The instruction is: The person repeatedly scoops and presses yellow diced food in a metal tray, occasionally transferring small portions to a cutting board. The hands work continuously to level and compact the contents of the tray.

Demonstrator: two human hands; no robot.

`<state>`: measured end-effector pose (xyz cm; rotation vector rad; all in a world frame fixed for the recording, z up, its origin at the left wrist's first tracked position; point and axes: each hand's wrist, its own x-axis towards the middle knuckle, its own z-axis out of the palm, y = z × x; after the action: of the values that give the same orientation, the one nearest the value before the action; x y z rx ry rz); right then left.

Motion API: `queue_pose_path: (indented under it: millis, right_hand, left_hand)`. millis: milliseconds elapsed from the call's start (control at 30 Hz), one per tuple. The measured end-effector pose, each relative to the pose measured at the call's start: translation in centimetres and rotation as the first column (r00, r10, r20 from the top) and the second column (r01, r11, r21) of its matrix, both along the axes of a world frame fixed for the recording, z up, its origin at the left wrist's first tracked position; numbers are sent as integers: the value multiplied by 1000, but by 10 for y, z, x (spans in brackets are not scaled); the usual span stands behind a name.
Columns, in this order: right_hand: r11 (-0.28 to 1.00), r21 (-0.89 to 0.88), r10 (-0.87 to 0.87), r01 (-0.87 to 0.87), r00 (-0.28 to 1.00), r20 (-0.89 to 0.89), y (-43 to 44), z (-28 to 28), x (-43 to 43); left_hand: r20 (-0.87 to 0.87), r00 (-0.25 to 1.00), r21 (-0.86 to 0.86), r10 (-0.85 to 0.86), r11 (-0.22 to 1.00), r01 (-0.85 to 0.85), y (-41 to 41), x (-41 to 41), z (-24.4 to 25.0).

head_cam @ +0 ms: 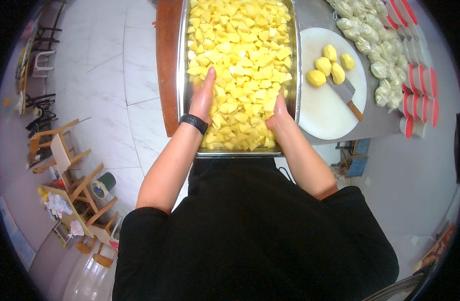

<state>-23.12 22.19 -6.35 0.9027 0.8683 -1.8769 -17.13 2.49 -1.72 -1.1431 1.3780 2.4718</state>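
Note:
A deep stainless steel pan (297, 56) full of cut yellow potato chunks (237, 56) lies lengthwise before me. My left hand (204, 96), below a black wristband (193, 123), is in the pan at its left side, thumb on top of the chunks and fingers hidden under them. My right hand (279, 111) reaches in at the right side, its fingers mostly buried among the chunks. Whether either hand grips any chunks cannot be told. To the right, a round white cutting board (328, 116) bears several peeled potatoes (323, 66) and a wooden-handled knife (343, 90).
Bagged pale bundles (380, 56) and stacked red-and-white containers (420, 84) stand on the grey table (384, 122) at the right. A reddish-brown wooden surface (167, 67) borders the pan on the left. Wooden chairs (62, 146) and a green bin (104, 185) stand farther left.

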Motion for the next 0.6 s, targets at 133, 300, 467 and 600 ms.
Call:
queue_pose_path:
  millis: [133, 300, 467, 600]
  right_hand:
    - [951, -302, -95, 64, 991, -90, -20, -8, -10]
    - [920, -375, -199, 111, 958, -205, -28, -13, -6]
    - [947, -318, -124, 47, 966, -228, -19, 10, -10]
    - [956, -290, -73, -38, 929, -363, -28, 52, -26]
  left_hand:
    - [11, 998, 292, -64, 955, 58, -4, -8, 9]
    - [-106, 993, 533, -49, 841, 98, -7, -12, -17]
    - [-184, 981, 424, -60, 896, 134, -15, -6, 3]
    - [-224, 972, 395, -73, 905, 159, -24, -10, 23]
